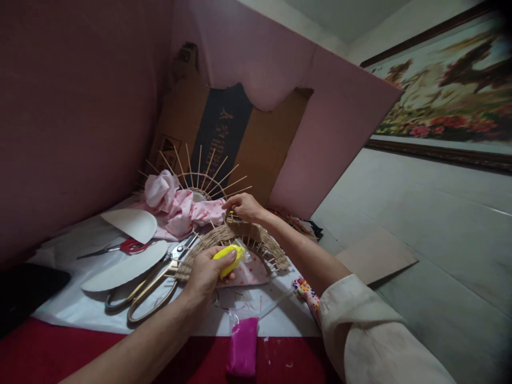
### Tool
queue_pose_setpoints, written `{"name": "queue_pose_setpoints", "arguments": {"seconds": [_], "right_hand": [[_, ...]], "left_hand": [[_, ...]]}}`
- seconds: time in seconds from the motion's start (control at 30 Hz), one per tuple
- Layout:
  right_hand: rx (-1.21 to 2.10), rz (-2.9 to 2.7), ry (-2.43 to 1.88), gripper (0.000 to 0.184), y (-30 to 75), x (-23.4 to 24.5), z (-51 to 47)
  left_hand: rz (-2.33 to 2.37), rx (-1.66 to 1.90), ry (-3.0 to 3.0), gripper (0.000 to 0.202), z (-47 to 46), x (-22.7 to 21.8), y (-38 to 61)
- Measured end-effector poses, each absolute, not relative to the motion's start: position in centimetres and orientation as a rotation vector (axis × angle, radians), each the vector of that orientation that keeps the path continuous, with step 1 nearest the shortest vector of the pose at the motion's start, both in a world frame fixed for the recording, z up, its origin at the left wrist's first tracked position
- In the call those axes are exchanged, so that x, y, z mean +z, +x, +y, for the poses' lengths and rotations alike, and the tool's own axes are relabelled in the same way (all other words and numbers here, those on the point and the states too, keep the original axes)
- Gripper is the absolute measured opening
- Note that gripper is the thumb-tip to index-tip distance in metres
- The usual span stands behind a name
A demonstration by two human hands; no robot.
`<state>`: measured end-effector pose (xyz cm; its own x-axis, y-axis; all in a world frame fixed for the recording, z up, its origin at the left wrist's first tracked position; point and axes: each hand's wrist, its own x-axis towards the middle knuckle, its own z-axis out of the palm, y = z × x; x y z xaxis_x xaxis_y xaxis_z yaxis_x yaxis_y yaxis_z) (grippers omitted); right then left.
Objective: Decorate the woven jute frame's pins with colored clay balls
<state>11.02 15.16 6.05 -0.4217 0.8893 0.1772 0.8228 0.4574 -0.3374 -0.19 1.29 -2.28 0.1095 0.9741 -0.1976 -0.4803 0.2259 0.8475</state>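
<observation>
My left hand [208,272] is closed round a packet of bright yellow modelling clay [230,257] in clear plastic. Just beyond it, a curved woven twine piece [244,233] with wooden sticks through it arches over pink dotted fabric [250,271]. My right hand [246,207] reaches to the far edge of this piece, its fingers pinched together. A tiny yellow bit [231,213] shows right below the fingertips; whether they grip it, I cannot tell. Bunched pink fabric [186,210] lies left of my right fingers.
Large scissors [160,277] lie left, beside white cut-out pieces [128,265] and red-handled scissors [134,246]. A second woven piece with radiating sticks [204,176] stands behind, against cardboard [264,144]. A magenta clay packet [242,346] lies at the near edge, over red cloth [192,360].
</observation>
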Motion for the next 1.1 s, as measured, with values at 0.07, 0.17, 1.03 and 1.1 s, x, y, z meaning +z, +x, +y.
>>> {"name": "queue_pose_setpoints", "arguments": {"seconds": [0.07,0.17,1.03,1.1], "right_hand": [[0.291,-2.382,-1.541,0.033,10.1,6.3,15.1],[0.304,-2.354,-1.657,0.022,8.8,6.7,15.3],[0.314,-1.866,-1.026,0.015,13.1,8.0,3.3],[0.203,-1.912,-1.03,0.01,14.3,6.8,0.8]], "left_hand": [[0.883,1.207,0.706,0.028,1.3,-2.2,-0.2],[0.897,1.19,0.685,0.027,1.3,-2.0,-0.2],[0.821,1.251,0.653,0.031,0.7,-1.1,-0.1],[0.799,1.252,0.663,0.032,0.5,-0.9,0.0]]}}
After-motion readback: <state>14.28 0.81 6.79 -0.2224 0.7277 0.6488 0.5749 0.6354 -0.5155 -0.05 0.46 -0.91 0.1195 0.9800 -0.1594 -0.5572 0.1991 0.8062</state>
